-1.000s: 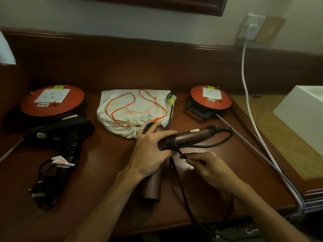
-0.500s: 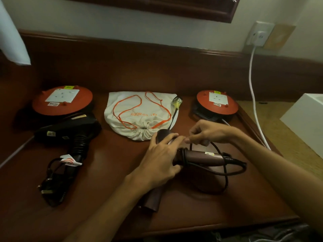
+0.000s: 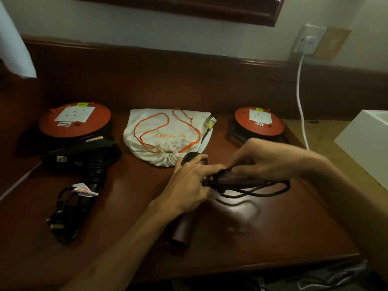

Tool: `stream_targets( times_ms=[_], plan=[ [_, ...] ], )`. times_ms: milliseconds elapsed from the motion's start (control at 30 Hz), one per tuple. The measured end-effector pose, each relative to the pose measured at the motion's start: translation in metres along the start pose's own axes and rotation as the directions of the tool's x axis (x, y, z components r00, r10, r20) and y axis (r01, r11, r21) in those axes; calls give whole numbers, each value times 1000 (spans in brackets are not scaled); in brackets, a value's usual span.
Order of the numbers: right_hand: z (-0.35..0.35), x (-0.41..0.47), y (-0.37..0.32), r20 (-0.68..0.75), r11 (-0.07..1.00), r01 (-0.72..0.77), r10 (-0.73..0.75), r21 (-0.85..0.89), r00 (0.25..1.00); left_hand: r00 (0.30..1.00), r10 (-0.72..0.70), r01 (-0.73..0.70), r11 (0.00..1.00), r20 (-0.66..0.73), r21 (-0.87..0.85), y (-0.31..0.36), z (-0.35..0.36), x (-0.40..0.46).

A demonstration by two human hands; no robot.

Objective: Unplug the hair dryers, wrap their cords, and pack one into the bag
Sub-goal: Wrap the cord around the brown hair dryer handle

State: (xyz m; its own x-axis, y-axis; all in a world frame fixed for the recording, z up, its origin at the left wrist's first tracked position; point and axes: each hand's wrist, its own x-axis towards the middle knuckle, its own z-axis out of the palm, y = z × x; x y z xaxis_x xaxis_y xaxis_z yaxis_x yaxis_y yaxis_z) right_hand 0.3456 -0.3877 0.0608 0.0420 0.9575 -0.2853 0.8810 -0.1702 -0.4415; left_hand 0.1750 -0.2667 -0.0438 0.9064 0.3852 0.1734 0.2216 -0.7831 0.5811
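A brown hair dryer (image 3: 182, 229) lies mid-table, its barrel pointing toward me and its handle pointing right. My left hand (image 3: 190, 181) grips the dryer where handle meets body. My right hand (image 3: 260, 159) is over the handle and pinches the dark cord (image 3: 270, 191), which is looped round the handle and trails in a loop to the right. A black hair dryer (image 3: 84, 158) lies at the left with its cord (image 3: 67, 208) bundled beside it. The white drawstring bag (image 3: 168, 135) with orange strings lies flat behind the brown dryer.
Two orange cable reels with sockets sit at the back, the left reel (image 3: 74, 120) and the right reel (image 3: 259, 121). A white cable (image 3: 300, 101) runs down from a wall socket (image 3: 308, 39). A white box (image 3: 365, 143) stands at the right.
My right hand carried the cord from the near side of the handle over to its far side and down onto the handle. The loose loop has shrunk. My left hand kept its hold.
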Motion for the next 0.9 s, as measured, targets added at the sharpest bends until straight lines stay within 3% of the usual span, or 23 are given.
stream_targets(
  times_ms=[233, 400, 500, 633, 800, 900],
  plan=[
    [-13, -48, 17, -315, 995, -99, 102, 26, 944, 986, -46, 32, 995, -158, -90, -6, 3, 1],
    [44, -87, -4, -114, 978, -62, 86, 201, 990, 961, -105, 45, 972, -257, -231, -20, 7, 5],
    [94, -75, 13, -149, 961, -90, 133, 263, 980, 948, -139, 48, 952, -287, -301, -24, 10, 3],
    [121, -48, 50, -163, 963, -175, 210, 207, 964, 951, -133, 40, 948, -280, -315, -23, 11, -1],
    [110, -7, 78, -203, 949, -213, 261, 232, 944, 942, -109, 41, 976, -317, -215, -19, 14, -10],
    [85, 14, 80, -248, 957, -108, 177, 271, 952, 963, -51, 4, 985, -266, -173, -18, 11, -12]
  ],
)
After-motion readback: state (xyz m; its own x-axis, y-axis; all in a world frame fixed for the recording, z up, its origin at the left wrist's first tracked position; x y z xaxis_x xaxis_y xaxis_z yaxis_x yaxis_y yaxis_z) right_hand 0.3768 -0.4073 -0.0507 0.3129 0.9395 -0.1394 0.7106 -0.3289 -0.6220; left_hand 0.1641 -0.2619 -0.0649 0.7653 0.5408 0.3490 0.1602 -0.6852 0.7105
